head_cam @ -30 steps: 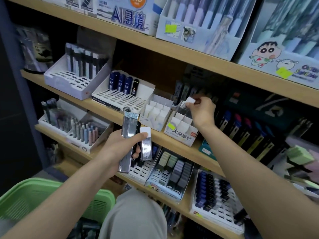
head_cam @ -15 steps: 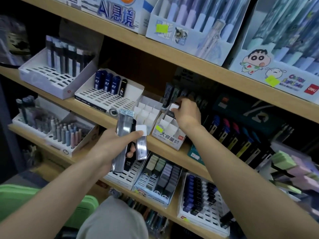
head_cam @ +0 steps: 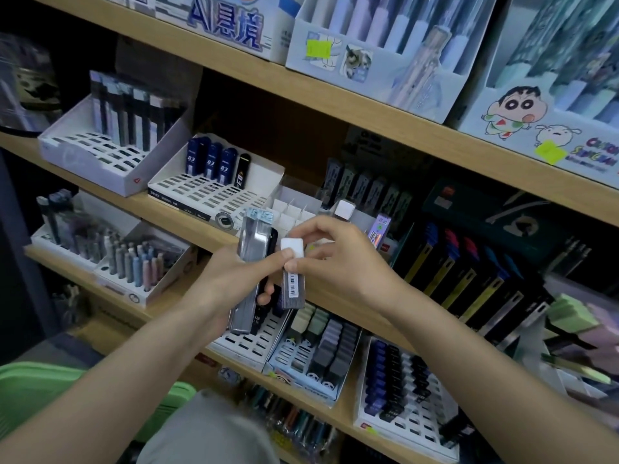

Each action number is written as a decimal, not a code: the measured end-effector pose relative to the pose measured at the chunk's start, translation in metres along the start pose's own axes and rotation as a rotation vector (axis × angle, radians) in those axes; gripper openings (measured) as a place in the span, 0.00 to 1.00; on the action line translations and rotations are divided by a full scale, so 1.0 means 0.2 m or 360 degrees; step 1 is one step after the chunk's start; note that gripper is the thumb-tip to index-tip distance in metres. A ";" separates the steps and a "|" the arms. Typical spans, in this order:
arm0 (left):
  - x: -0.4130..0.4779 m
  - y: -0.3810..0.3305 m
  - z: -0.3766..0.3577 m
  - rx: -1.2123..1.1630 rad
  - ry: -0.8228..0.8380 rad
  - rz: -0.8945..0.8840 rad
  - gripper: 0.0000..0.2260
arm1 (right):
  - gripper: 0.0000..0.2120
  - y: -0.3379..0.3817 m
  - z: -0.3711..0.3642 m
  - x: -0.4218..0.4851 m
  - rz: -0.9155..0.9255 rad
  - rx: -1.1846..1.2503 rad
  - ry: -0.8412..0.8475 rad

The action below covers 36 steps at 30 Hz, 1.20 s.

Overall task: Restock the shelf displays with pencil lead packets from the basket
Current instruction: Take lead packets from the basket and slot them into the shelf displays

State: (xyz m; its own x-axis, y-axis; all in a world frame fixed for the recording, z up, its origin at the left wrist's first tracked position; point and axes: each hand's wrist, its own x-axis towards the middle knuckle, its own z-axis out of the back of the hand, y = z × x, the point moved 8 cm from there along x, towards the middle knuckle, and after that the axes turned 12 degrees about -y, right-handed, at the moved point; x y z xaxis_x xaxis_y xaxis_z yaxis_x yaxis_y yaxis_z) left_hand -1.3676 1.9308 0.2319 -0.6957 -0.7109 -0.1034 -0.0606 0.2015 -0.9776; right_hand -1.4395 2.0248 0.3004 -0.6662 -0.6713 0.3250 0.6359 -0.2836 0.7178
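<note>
Head view: both hands meet in front of the middle wooden shelf (head_cam: 157,211), just before its front edge. The left hand (head_cam: 227,283) is curled round a small bundle held upright: a long grey clear-fronted lead packet (head_cam: 252,242) and a black lead packet (head_cam: 272,237) tucked behind it. At the right side of that bundle stands a white-capped grey lead packet (head_cam: 293,286) with a barcode label. The right hand (head_cam: 345,262) pinches its white cap between thumb and forefinger, and the left thumb lies against the same packet, so the two hands touch through it.

Behind the hands, on the middle shelf, sits a white divided display box (head_cam: 289,211) with most visible cells bare. One more white-capped packet (head_cam: 345,209) stands at its right end. Left of the box is a white slotted display tray (head_cam: 201,192), with dark blue lead packets (head_cam: 210,162) lined up along its back row.

The green plastic basket (head_cam: 37,386) is at the lower left corner of the view, well apart from the hands and below the lowest shelf. Its contents cannot be made out. A knee in grey fabric (head_cam: 207,430) shows just right of it.
</note>
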 end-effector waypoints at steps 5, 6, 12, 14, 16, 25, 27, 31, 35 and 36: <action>0.00 0.01 0.00 0.0027 -0.0003 0.0011 0.09 | 0.12 -0.01 0.11 0.04 -0.0065 -0.0008 -0.0226; 0.01 0.01 0.01 0.0029 -0.0009 0.0024 0.12 | 0.12 -0.01 0.17 0.06 -0.0044 -0.0010 -0.0382; 0.02 0.02 0.02 -0.0012 -0.0021 0.0070 0.14 | 0.06 -0.13 0.43 0.21 -0.0085 -0.0155 -0.1019; 0.02 0.02 0.02 -0.0016 -0.0020 0.0079 0.12 | 0.05 -0.18 0.47 0.26 -0.0097 -0.0213 -0.1144; 0.01 0.02 0.02 -0.0023 -0.0019 0.0086 0.11 | 0.07 -0.22 0.47 0.29 -0.0138 -0.0251 -0.1164; 0.00 0.01 0.00 -0.0067 0.0022 0.0070 0.08 | 0.11 -0.26 0.40 0.32 -0.0221 -0.0367 -0.1089; 0.00 0.01 0.00 -0.0055 0.0024 0.0077 0.09 | 0.10 -0.27 0.38 0.33 -0.0270 -0.0368 -0.1048; 0.01 0.02 0.02 -0.0048 0.0032 0.0080 0.10 | 0.09 -0.32 0.31 0.36 -0.0323 -0.0398 -0.0875; 0.02 0.02 0.05 -0.0061 0.0028 0.0079 0.12 | 0.09 -0.33 0.30 0.35 -0.0295 -0.0565 -0.0891; 0.02 0.02 0.05 -0.0073 0.0022 0.0079 0.12 | 0.09 -0.33 0.30 0.35 -0.0294 -0.0630 -0.0897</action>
State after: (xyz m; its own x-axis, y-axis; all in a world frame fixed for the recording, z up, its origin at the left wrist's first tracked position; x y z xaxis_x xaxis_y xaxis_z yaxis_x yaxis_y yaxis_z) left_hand -1.3631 1.9215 0.2254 -0.7083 -0.6901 -0.1487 -0.0583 0.2670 -0.9619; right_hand -1.5513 2.0383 0.3136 -0.8089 -0.1622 0.5651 0.5156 -0.6575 0.5494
